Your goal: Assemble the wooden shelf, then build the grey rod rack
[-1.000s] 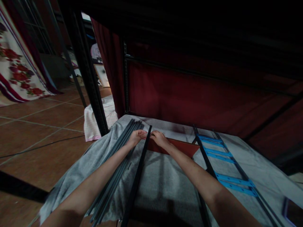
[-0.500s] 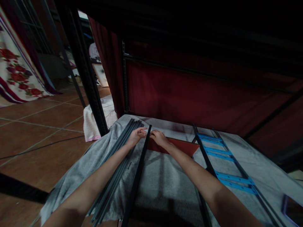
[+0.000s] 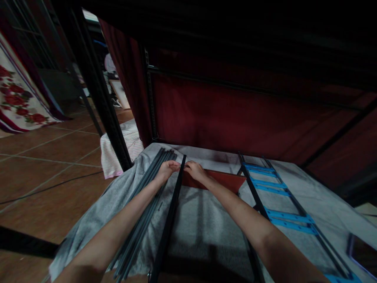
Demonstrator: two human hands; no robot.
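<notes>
A long black metal bar [image 3: 171,214] runs away from me over the grey cloth, and both of my hands meet near its far end. My left hand [image 3: 167,169] is on the bar's left side, fingers pinched at its edge. On the right side, my right hand [image 3: 194,171] has its fingers curled in against the bar. Whatever small piece they pinch is too small to make out. Just beyond the right hand, a reddish-brown board [image 3: 224,180] spans from this bar to a second black bar [image 3: 255,192]. Several grey rods [image 3: 141,208] lie bundled left of my left hand.
Light blue slotted strips [image 3: 271,186] join black bars on the right. A phone [image 3: 363,253] lies at the right edge. The grey cloth [image 3: 206,220] covers the work surface. A black upright post [image 3: 100,90] stands left, and a dark red curtain [image 3: 206,114] hangs behind.
My left hand's fingers have drawn in closer to the bar, opposite the right hand. The view has shifted slightly; the bar and board stay in place.
</notes>
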